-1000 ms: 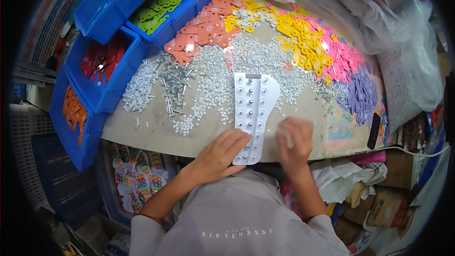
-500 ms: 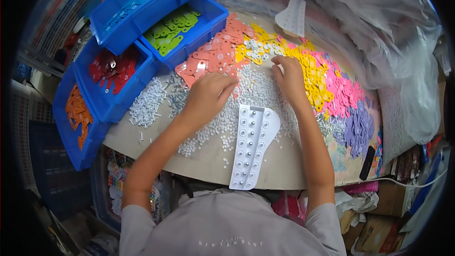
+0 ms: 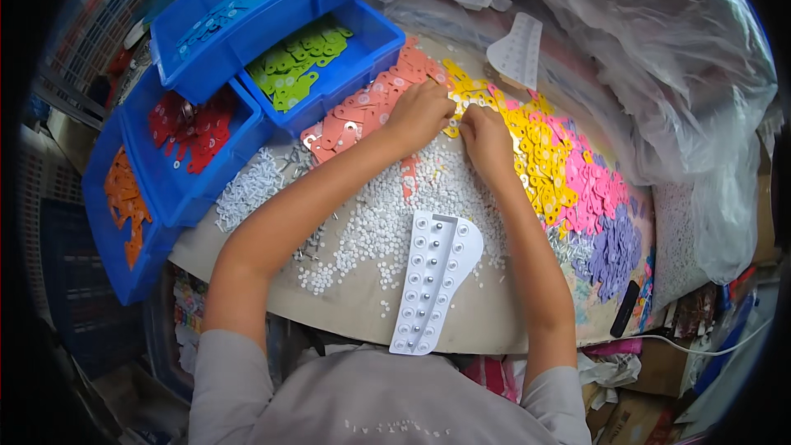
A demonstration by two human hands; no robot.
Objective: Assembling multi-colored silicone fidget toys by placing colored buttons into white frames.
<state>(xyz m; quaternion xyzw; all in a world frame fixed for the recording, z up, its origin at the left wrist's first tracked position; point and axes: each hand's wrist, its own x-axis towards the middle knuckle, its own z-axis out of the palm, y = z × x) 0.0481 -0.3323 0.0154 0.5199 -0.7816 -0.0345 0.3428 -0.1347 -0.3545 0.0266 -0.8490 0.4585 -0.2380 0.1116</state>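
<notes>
My left hand [image 3: 422, 112] reaches to the far side of the table, fingers bent and pressed together, where the salmon plastic pieces [image 3: 362, 113] meet the yellow ones. What it holds, if anything, is hidden. Close by, my right hand [image 3: 484, 138] is curled with its fingertips drawn together beside the yellow plastic pieces [image 3: 544, 161]; its grip is hidden too. Small white round caps [image 3: 379, 227] spread beneath both forearms. Between my arms, at the table's near edge, lies a white plastic holder [image 3: 433, 280] with round sockets along both sides and metal pins down its middle channel.
Blue bins [image 3: 329, 74] at the left hold blue, green, red and orange pieces. White pins [image 3: 247, 189] lie beside them. Pink pieces [image 3: 597, 185] and purple pieces [image 3: 614, 255] are heaped at the right. A second white holder [image 3: 517, 49] and plastic sheeting [image 3: 651, 49] are behind.
My left hand has moved farther away and to the right, over the salmon pieces. The fingers of my right hand have drawn together. The whole view has shifted slightly.
</notes>
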